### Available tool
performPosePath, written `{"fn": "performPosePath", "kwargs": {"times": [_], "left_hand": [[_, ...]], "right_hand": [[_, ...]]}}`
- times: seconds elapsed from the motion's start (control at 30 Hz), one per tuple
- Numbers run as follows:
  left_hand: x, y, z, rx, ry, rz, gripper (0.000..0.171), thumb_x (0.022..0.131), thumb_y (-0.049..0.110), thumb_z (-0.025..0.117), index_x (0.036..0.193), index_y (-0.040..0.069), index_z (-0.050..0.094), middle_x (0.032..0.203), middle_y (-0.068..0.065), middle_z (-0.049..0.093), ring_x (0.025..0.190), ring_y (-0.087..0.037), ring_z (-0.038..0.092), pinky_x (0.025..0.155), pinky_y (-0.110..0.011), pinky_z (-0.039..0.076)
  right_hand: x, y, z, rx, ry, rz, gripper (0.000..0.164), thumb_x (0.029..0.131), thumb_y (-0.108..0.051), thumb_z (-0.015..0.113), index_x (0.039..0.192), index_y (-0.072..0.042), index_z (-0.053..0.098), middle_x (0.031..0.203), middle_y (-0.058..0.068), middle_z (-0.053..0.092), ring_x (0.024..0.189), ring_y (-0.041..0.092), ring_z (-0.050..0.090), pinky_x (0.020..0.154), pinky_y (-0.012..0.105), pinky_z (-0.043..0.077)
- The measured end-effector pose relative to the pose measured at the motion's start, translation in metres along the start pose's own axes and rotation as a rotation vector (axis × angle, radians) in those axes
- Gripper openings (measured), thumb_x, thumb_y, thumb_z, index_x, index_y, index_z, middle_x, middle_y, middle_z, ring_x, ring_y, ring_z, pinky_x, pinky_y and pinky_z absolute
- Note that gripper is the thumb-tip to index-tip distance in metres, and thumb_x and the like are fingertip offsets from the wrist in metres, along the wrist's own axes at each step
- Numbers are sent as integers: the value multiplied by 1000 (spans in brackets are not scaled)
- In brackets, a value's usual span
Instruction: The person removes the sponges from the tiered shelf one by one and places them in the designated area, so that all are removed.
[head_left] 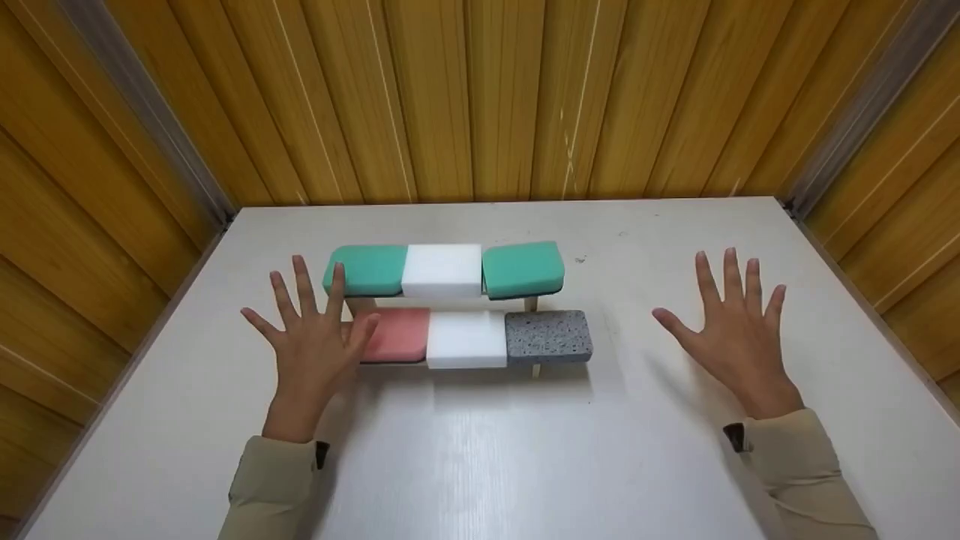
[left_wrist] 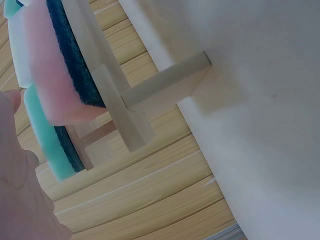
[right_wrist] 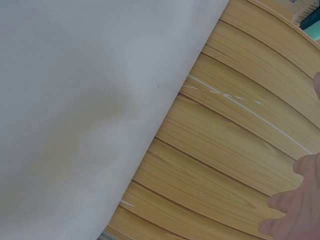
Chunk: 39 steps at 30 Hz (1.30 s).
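Note:
My left hand point(head_left: 311, 352) is spread, palm down, over the left end of a two-tier wooden rack point(left_wrist: 127, 115). Its index finger and thumb overlap the sponges in the head view, and it holds nothing. On the back tier lie a green sponge point(head_left: 379, 268), a white sponge block point(head_left: 442, 268) and another green sponge point(head_left: 523, 268). Along the front tier sit a pink sponge point(head_left: 401, 334) with a dark scouring layer, a white block point(head_left: 466, 339) and a grey pumice-like block point(head_left: 549, 335). Right of the rack, my right hand point(head_left: 739, 341) hovers with fingers spread, holding nothing.
The rack stands on a white table point(head_left: 480, 457) on short wooden legs. Yellow wood-look panels point(head_left: 502, 97) wall in the back and both sides, with grey metal posts point(head_left: 862, 97) at the corners.

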<state>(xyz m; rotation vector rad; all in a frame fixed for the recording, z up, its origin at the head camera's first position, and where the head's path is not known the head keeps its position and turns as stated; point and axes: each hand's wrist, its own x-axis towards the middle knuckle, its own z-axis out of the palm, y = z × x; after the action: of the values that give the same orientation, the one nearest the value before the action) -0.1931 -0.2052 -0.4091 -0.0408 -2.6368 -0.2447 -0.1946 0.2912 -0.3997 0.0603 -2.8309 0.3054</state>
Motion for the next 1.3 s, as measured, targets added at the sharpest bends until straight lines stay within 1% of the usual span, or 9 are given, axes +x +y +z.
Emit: {"fn": "performPosePath", "kwargs": {"times": [0.17, 0.3, 0.43, 0.6, 0.73, 0.97, 1.07, 1.23, 1.3], "left_hand": [[-1, -4, -3, -52, -37, -39, 82, 89, 69, 39, 155, 26, 15, 162, -14, -12, 146, -44, -14, 102, -77, -20], [-1, -6, -8, -168, -109, -110, 83, 91, 64, 41, 156, 23, 10, 161, -15, -12, 146, -43, -13, 105, -76, -17], [-1, -11, -10, -362, -166, -177, 80, 95, 54, 45, 156, 21, 5, 162, -14, -12, 147, -41, -11, 111, -72, -12], [-3, -19, -10, -684, -215, -269, 73, 100, 48, 40, 156, 21, 2, 163, -7, -8, 149, -35, -6, 116, -69, 2], [-6, -26, -7, -888, -258, -346, 69, 101, 50, 35, 156, 22, 3, 163, -1, 1, 151, -27, 4, 120, -60, 13], [-13, -39, 5, -1151, -321, -424, 61, 104, 39, 34, 156, 18, 10, 161, -5, 19, 148, -19, 18, 124, -41, 13], [-15, -45, 12, -1257, -350, -434, 58, 105, 33, 34, 155, 16, 12, 160, -6, 21, 148, -18, 21, 124, -35, 14], [-18, -55, 20, -1433, -393, -423, 57, 105, 26, 36, 155, 14, 13, 160, -8, 22, 148, -19, 22, 124, -35, 16], [-20, -58, 22, -1485, -410, -438, 58, 105, 25, 39, 155, 15, 13, 160, -8, 22, 148, -19, 23, 123, -34, 17]], "right_hand": [[2, -3, -3, 71, 17, -1, 93, 90, -65, 46, 156, -17, 3, 160, 22, 0, 146, 46, -4, 112, 71, -10], [4, -6, -7, 208, 50, -17, 85, 95, -57, 46, 156, -12, 7, 160, 22, 6, 147, 44, 2, 116, 67, -6], [8, -9, -12, 353, 73, -42, 81, 97, -49, 49, 155, -9, 10, 160, 20, 10, 148, 41, 6, 118, 64, 0], [16, -16, -19, 457, 43, -64, 83, 96, -45, 54, 155, -9, 9, 161, 18, 10, 147, 41, 11, 115, 67, 11], [24, -24, -24, 485, -12, -87, 84, 95, -44, 57, 155, -9, 10, 161, 17, 11, 147, 40, 13, 114, 67, 16], [40, -40, -31, 496, -132, -146, 83, 94, -47, 57, 156, -15, 12, 162, 12, 13, 148, 36, 12, 116, 64, 16], [46, -46, -32, 489, -172, -180, 82, 94, -47, 57, 156, -16, 13, 162, 11, 14, 148, 35, 13, 117, 63, 16], [55, -55, -34, 483, -238, -256, 81, 93, -48, 57, 156, -17, 14, 162, 10, 15, 148, 35, 13, 118, 62, 17], [57, -59, -34, 485, -265, -280, 82, 93, -49, 57, 155, -17, 15, 162, 9, 16, 148, 35, 14, 118, 61, 17]]}}
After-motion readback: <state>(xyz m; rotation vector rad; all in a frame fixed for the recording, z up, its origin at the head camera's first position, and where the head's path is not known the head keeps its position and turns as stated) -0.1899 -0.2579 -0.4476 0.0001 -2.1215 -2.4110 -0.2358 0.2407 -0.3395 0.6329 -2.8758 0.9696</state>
